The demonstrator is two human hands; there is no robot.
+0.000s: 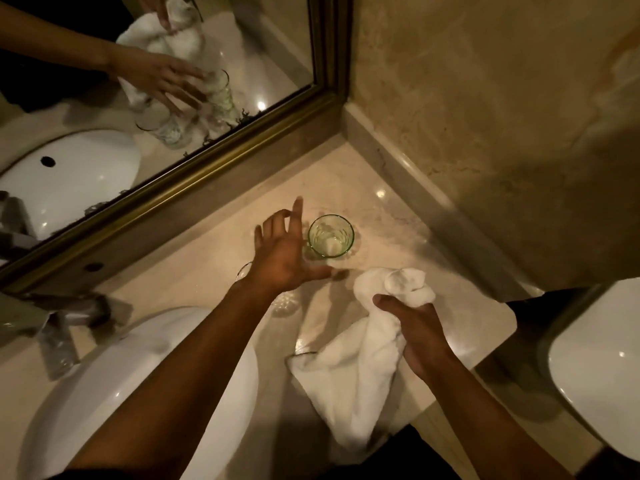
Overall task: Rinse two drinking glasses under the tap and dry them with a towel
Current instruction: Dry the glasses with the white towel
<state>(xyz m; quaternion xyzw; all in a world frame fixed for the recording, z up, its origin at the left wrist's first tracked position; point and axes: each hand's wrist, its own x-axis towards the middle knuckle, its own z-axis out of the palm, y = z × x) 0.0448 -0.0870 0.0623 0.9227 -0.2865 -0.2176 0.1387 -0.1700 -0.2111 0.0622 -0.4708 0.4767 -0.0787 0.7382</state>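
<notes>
Drying looks to be the step in hand: the right hand [420,336] grips the white terry towel [360,368] at the marble counter's [214,268] front edge, while the left hand [284,251], fingers spread wide and empty, hovers beside the upright green-tinted ribbed glass [330,236] near the back corner, the second clear glass [277,296] lying mostly hidden beneath its wrist and probably needing picking up next.

Both forearms bare; left hand [282,259], right hand [420,336] ringless, apparently ungloved.
</notes>
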